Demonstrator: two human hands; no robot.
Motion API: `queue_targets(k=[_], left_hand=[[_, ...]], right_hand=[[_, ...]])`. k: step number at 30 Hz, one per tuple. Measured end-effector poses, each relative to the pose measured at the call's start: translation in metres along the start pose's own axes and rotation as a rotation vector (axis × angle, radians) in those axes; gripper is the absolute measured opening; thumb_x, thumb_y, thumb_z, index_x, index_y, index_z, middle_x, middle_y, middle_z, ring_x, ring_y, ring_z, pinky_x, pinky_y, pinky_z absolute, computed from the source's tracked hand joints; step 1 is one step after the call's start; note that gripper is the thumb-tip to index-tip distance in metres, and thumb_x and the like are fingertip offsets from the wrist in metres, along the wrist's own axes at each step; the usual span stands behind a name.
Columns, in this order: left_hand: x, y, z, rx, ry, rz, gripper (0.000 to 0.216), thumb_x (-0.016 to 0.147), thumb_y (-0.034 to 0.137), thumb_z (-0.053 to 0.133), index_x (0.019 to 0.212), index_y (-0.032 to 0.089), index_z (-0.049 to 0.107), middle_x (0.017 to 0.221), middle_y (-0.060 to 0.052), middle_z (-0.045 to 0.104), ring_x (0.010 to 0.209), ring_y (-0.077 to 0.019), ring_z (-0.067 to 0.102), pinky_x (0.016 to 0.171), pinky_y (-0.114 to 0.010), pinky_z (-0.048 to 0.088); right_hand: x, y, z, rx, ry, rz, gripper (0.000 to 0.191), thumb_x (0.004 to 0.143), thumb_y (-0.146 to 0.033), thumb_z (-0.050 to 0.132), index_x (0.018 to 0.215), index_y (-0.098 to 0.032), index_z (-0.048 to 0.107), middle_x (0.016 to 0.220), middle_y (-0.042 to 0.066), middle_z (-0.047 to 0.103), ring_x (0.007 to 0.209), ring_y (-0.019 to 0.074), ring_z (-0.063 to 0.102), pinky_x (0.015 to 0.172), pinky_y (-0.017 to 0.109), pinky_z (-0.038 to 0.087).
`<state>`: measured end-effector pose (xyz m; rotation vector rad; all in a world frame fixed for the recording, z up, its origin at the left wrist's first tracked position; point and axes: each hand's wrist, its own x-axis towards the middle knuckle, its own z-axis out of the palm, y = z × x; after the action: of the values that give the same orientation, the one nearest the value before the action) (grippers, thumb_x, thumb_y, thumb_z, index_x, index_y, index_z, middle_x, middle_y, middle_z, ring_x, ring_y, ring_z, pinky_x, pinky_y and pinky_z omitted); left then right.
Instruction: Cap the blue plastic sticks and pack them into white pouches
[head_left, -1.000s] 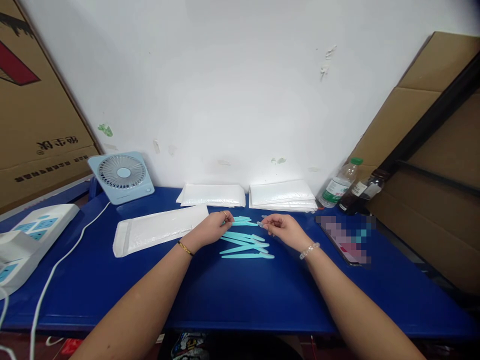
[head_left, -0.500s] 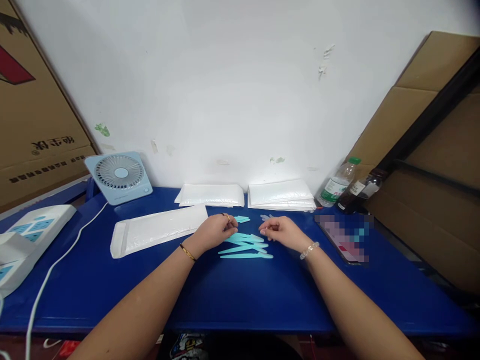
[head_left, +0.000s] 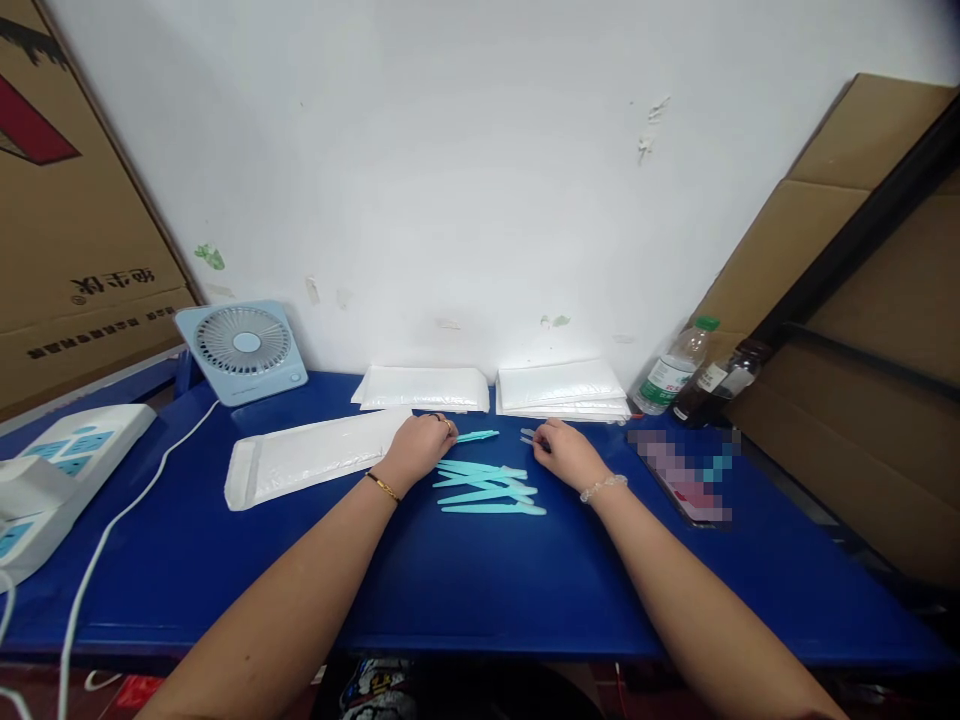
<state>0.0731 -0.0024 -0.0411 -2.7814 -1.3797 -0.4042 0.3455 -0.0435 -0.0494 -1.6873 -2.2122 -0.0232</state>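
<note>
My left hand is closed at the left end of some turquoise eyebrow razors lying behind the main pile. The fingertips are partly hidden behind the knuckles. On the other side, my right hand is bent in a pinch at small clear plastic pieces, which stick out to the left of its fingers. Between the hands and closer to me, several turquoise eyebrow razors lie crosswise in a loose fan on the blue table.
A white bubble mailer lies left. Two stacks of white mailers, a left stack and a right stack, sit against the wall. A fan, power strip, green-capped bottle, dark bottle and phone surround them.
Both hands have moved apart and slightly away from me, off the fanned pile. The left now reaches the rear razors, the right the clear pieces. More of the fanned razors shows.
</note>
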Motion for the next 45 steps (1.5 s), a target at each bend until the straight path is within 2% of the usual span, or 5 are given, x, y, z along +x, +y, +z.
queue_targets(k=[5,11,19,27,45], left_hand=[[-0.002,0.004,-0.002,-0.035,0.048,-0.025,0.03,0.091,0.025,0.035,0.079,0.017,0.062,0.078,-0.007,0.064,0.069,-0.0182,0.059,0.064,-0.028,0.039],[-0.007,0.014,-0.012,-0.339,0.036,-0.061,0.029,0.094,0.032,0.03,0.088,0.019,0.055,0.076,-0.003,0.06,0.066,-0.0163,0.055,0.058,-0.026,0.037],[-0.007,0.022,-0.023,-0.398,-0.035,0.054,0.039,0.095,0.041,0.03,0.071,0.019,0.051,0.07,-0.001,0.054,0.066,-0.0156,0.051,0.062,-0.026,0.037],[-0.007,0.019,-0.018,-0.251,-0.031,0.078,0.039,0.095,0.042,0.028,0.083,0.019,0.057,0.081,-0.005,0.055,0.074,-0.0175,0.053,0.064,-0.026,0.039],[-0.007,0.027,-0.021,-0.115,0.021,0.151,0.029,0.094,0.031,0.035,0.106,0.02,0.06,0.089,-0.005,0.052,0.079,-0.0171,0.054,0.068,-0.026,0.042]], right_hand=[[-0.001,-0.003,-0.001,0.117,0.043,-0.009,0.008,0.077,-0.016,0.052,0.072,-0.018,0.058,0.077,0.004,0.059,0.063,0.0143,0.055,0.061,0.025,0.042],[-0.004,-0.001,-0.008,0.638,0.027,0.113,0.013,0.081,-0.031,0.053,0.08,-0.019,0.058,0.068,0.0,0.063,0.054,0.0129,0.058,0.055,0.025,0.046],[-0.008,-0.011,-0.018,0.982,0.11,0.084,0.027,0.075,-0.041,0.066,0.087,-0.017,0.065,0.072,0.005,0.068,0.07,0.0183,0.066,0.069,0.032,0.053],[-0.009,-0.015,-0.018,1.008,0.146,0.082,0.027,0.075,-0.039,0.068,0.088,-0.016,0.068,0.073,0.006,0.07,0.072,0.019,0.067,0.072,0.034,0.054],[-0.008,-0.021,-0.014,1.025,0.056,0.069,0.025,0.076,-0.038,0.067,0.09,-0.016,0.068,0.075,0.006,0.071,0.072,0.019,0.069,0.072,0.033,0.055]])
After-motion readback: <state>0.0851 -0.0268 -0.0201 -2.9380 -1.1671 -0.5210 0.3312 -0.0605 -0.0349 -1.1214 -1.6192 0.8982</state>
